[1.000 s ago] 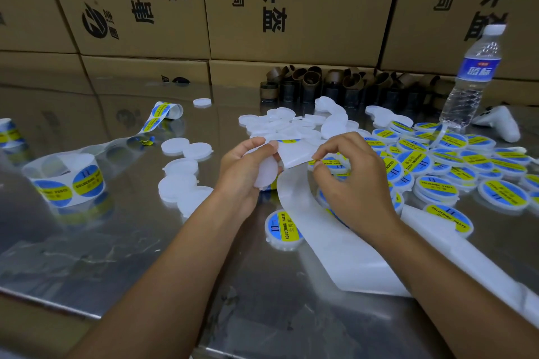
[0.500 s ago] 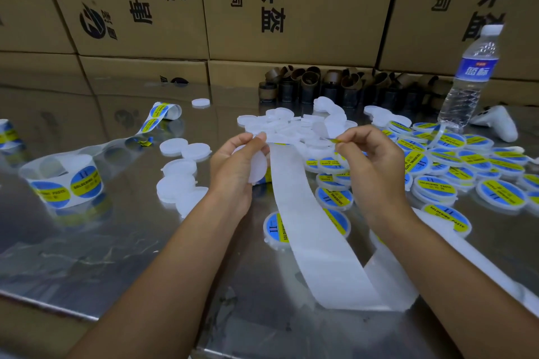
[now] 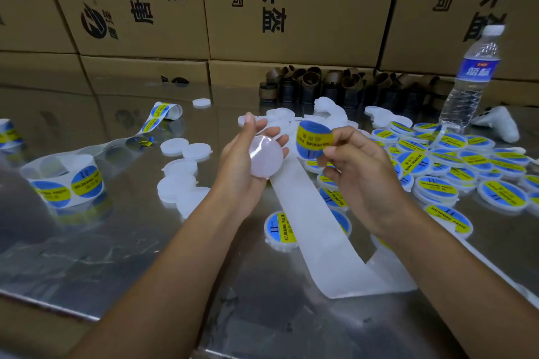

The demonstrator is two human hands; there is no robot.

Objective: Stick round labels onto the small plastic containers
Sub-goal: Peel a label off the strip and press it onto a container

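My left hand [image 3: 248,160] holds a bare round white container [image 3: 266,157] in its palm above the steel table, flat face up, fingers curled round its edge. Just right of it my right hand [image 3: 354,169] pinches a peeled blue-and-yellow round label [image 3: 313,138], which bends in the air beside the container without touching it. The white backing strip [image 3: 315,230] trails from under my hands toward me. Labelled containers [image 3: 437,183] are piled at the right, and one labelled container [image 3: 281,229] lies by the strip. Unlabelled white containers [image 3: 180,181] lie left of my left hand.
A label roll [image 3: 65,183] stands at the left, with a loose label strip [image 3: 159,116] further back. Empty cardboard cores [image 3: 320,87] line the back, in front of stacked cardboard boxes [image 3: 291,9]. A water bottle [image 3: 472,76] and a white controller [image 3: 498,122] sit at the far right.
My right hand has peeled a label off the backing strip and lifted it. My left hand has let go of the strip's end, raised the container and turned its flat face up.
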